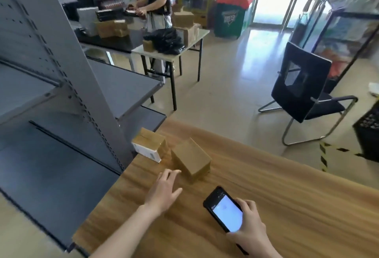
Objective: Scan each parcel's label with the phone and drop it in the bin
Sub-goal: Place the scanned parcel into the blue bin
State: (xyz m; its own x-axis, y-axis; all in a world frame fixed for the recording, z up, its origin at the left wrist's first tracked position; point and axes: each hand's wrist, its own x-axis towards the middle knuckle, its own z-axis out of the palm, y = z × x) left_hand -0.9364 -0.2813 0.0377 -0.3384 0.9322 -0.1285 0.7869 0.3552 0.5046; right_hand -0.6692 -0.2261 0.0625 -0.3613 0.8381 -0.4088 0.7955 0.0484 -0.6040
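Right hand grips phone, left hand spread beside parcel.

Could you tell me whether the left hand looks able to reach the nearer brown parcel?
Probably yes: the left hand is open, its fingertips at or just short of the nearer parcel, nothing between them; the right hand holds the phone aside.

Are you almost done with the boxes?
Not yet. No binned parcel shows, so nothing looks finished. In hand: the right hand grips the lit phone, and the left hand reaches open toward the nearer brown box. Left: that box and the labelled box behind it, both on the table, need scanning and dropping.
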